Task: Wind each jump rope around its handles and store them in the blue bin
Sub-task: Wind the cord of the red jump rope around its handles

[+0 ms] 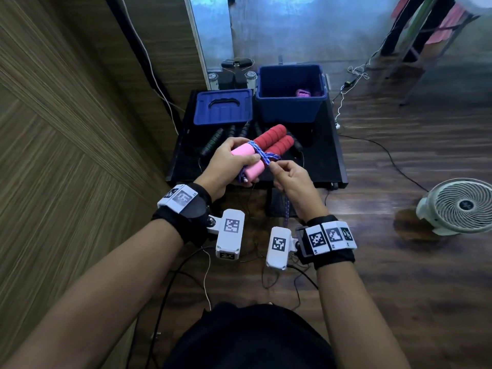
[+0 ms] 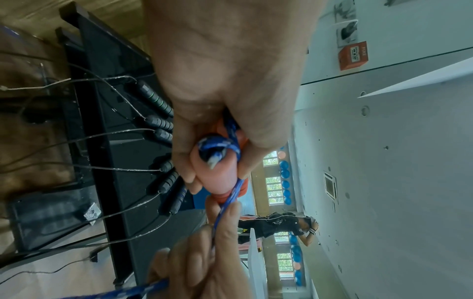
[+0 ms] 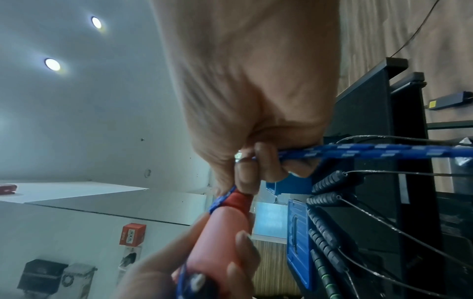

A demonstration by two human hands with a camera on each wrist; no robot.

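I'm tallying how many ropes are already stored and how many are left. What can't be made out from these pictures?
- Blue bin, head view: its front wall hides most of the inside; only a bit of pink rope shows.
- Black-handled ropes on the black table, head view: left hand and red-and-pink handles cover several; no full count.
- Blue rope: its loose end is lost below the right hand.

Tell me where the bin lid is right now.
In the head view the blue lid lies flat on the black table, directly left of the blue bin, with black rope handles just in front of it.
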